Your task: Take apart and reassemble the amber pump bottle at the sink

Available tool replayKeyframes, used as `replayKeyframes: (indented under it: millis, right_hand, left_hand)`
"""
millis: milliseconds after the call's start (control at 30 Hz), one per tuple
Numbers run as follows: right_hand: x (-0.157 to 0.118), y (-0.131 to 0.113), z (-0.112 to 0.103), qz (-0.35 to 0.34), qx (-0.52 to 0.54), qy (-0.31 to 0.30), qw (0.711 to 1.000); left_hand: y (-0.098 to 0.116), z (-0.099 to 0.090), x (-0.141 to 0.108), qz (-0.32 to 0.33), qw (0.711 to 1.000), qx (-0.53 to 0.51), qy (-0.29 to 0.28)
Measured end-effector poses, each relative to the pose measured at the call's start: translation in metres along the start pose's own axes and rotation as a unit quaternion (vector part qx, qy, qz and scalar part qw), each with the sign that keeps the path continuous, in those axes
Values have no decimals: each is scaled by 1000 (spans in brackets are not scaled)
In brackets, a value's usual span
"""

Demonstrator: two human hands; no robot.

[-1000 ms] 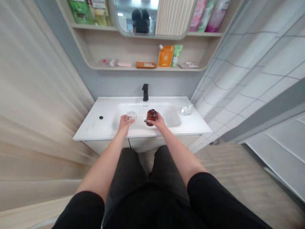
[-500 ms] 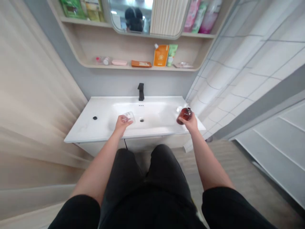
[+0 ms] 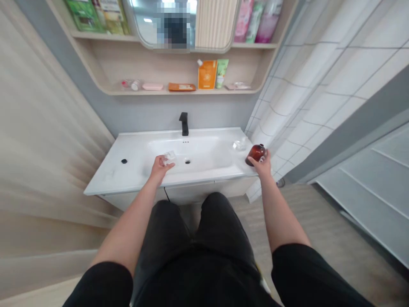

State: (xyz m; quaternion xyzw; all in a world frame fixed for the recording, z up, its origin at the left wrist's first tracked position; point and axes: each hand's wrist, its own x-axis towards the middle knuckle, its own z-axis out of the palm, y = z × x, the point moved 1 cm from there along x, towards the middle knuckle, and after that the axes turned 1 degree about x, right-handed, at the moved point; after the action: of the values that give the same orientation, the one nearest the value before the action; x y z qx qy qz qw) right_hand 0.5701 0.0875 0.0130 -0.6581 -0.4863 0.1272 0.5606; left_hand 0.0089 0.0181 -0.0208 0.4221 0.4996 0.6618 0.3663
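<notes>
Over the left part of the white sink basin point(image 3: 204, 164), my left hand point(image 3: 158, 168) grips a small clear cup point(image 3: 170, 158) between thumb and fingers. At the counter's right end, my right hand point(image 3: 263, 164) is wrapped around the side of an amber-brown bottle point(image 3: 255, 153). The bottle's open neck shows no cap. Whether its base touches the counter, I cannot tell. Just left of the bottle and farther back, a clear transparent object point(image 3: 239, 145) lies on the counter; its kind is unclear.
Behind the basin stands a black faucet point(image 3: 184, 123). A black round stopper-like piece point(image 3: 124, 161) lies on the left counter. Above, the shelf point(image 3: 153, 92) carries an orange pouch point(image 3: 207, 74), a green tube point(image 3: 221, 73) and several small items. A curtain point(image 3: 41, 128) hangs at left.
My right hand and the brown bottle have shifted right, away from the clear object on the counter. My left hand still holds the cup over the basin. The whole view has shifted slightly.
</notes>
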Motion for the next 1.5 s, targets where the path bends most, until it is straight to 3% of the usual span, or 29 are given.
replayKeyframes:
  millis: [100, 167, 200, 267, 367, 467, 567, 667, 767, 867, 933, 1000, 1067, 1133, 1200, 1267, 1333, 1400, 1500]
  right_hand:
    - [-29, -8, -8, -66, 8, 130, 989]
    - [-57, -23, 1, -107, 12, 118, 987]
    - [-72, -34, 12, -132, 18, 71, 989]
    - [-103, -63, 47, -186, 42, -102, 976]
    - [-145, -110, 120, -196, 119, -329, 916]
    - [-172, -143, 191, -123, 201, -452, 860]
    - [-185, -156, 237, -47, 250, -523, 814]
    - [-188, -152, 253, -3, 286, -541, 791]
    - [-188, -146, 253, 1, 304, -532, 790]
    - [-189, -145, 248, -19, 303, -521, 798]
    - [-189, -145, 247, -17, 299, -497, 815]
    - [-188, -144, 248, -4, 293, -474, 830]
    - [-187, -141, 251, 10, 281, -474, 834]
    - [-186, -139, 254, 18, 266, -487, 832]
    - [-185, -138, 257, 24, 256, -492, 832]
    - [-185, -138, 260, 34, 257, -486, 834]
    - [-185, -139, 261, 47, 262, -483, 834]
    - [-186, -139, 261, 51, 266, -483, 833]
    - [-186, -140, 260, 41, 260, -480, 837]
  left_hand:
    - [2, 0, -1, 8, 1000, 7, -13]
    - [2, 0, -1, 7, 1000, 9, -22]
    - [2, 0, -1, 4, 1000, 10, -24]
    - [2, 1, -1, -1, 1000, 16, -25]
    - [3, 2, -1, -1, 998, 57, -18]
    - [3, 5, -4, 15, 991, 134, -24]
    - [2, 6, -5, 26, 983, 176, -43]
    - [-2, 6, -3, 16, 983, 173, -57]
    - [-6, 8, -2, 11, 984, 154, -91]
    - [-1, 12, -5, 19, 983, 138, -122]
    - [9, 7, -9, 33, 983, 142, -108]
    - [26, -14, -15, 54, 982, 179, -41]
    - [49, -55, -20, 76, 960, 258, 73]
    - [75, -111, -25, 87, 907, 362, 198]
    - [98, -168, -28, 51, 825, 477, 299]
    - [111, -211, -29, -2, 778, 563, 279]
    - [111, -235, -27, -56, 762, 604, 226]
    - [104, -244, -26, -94, 759, 618, 183]
    - [92, -243, -25, -105, 760, 620, 166]
